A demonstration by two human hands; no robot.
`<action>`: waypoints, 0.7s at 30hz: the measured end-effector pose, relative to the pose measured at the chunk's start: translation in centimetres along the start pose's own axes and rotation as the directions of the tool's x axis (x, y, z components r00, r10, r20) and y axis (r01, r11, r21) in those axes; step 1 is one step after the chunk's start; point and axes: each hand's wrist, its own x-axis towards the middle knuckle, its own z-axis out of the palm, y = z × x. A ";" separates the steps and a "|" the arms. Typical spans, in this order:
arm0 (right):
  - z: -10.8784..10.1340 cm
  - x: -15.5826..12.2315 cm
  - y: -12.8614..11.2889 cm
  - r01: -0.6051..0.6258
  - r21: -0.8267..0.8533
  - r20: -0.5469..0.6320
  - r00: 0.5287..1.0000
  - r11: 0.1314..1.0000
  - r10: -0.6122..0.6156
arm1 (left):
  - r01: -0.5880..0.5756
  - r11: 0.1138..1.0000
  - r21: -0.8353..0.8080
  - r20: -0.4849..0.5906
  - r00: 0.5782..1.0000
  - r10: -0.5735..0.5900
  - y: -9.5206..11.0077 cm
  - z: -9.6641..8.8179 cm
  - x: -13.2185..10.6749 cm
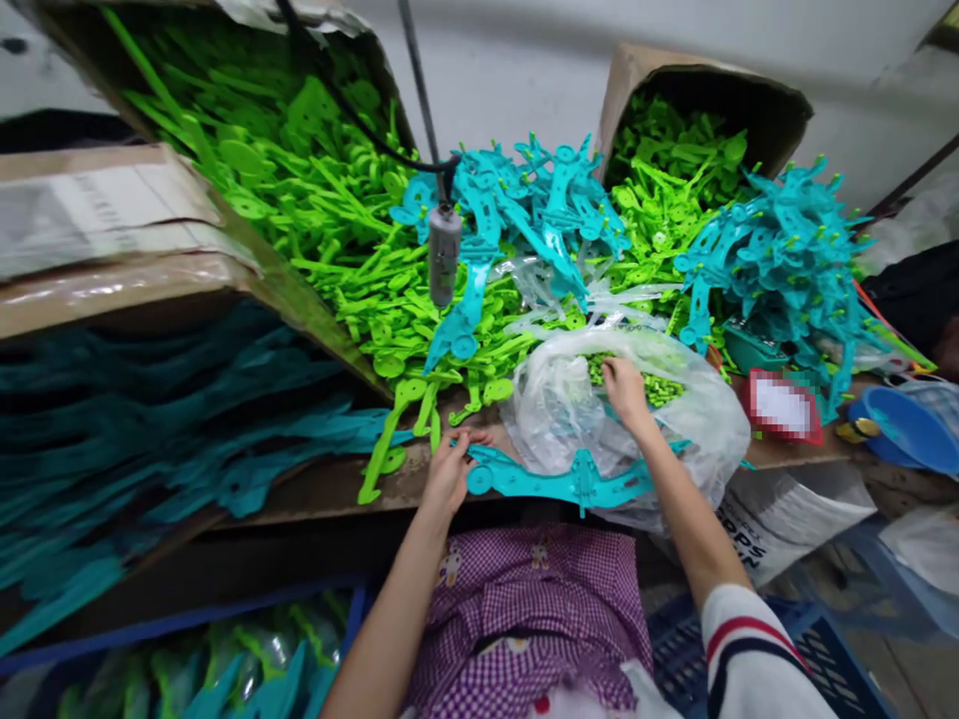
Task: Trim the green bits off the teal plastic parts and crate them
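My left hand (448, 469) grips the left end of a long teal plastic piece (558, 481) that lies across the front edge of the wooden bench (337, 489). My right hand (625, 391) reaches into a clear plastic bag (554, 404), its fingers closed down among small green parts (659, 387); what they pinch is hidden. The teal piece passes under my right forearm.
Heaps of green plastic arms (352, 250) spill from tilted cardboard boxes (704, 85) at the back. Teal pieces are piled at centre back (539, 200) and right (786, 260), dark teal ones at left (150, 419). A grey tool (445, 255) hangs on a cable. Blue crates (824, 659) stand below.
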 end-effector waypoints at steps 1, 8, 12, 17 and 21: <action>0.7 -1.5 -1.0 0.014 0.120 -0.001 1.000 0.993 -0.014 | 0.013 1.000 0.000 -0.012 1.000 -0.013 0.0 0.0 0.1; 12.0 -11.7 -7.8 -0.094 0.549 0.359 0.924 0.830 -0.132 | 0.032 0.999 -0.011 -0.102 0.994 -0.033 -0.6 -0.1 0.7; 14.5 -11.9 -7.6 -0.057 0.464 0.370 0.919 0.884 -0.135 | 0.034 0.999 -0.008 -0.113 0.993 -0.035 -0.5 0.0 0.6; 14.3 -11.5 -7.6 0.056 0.347 0.374 0.907 0.936 -0.193 | 0.023 1.000 -0.016 -0.127 0.992 -0.025 -0.6 0.0 0.6; 14.5 -11.8 -8.2 0.231 0.236 0.402 0.861 0.944 -0.311 | 0.020 1.000 -0.014 -0.128 0.992 -0.021 -0.9 -0.3 0.7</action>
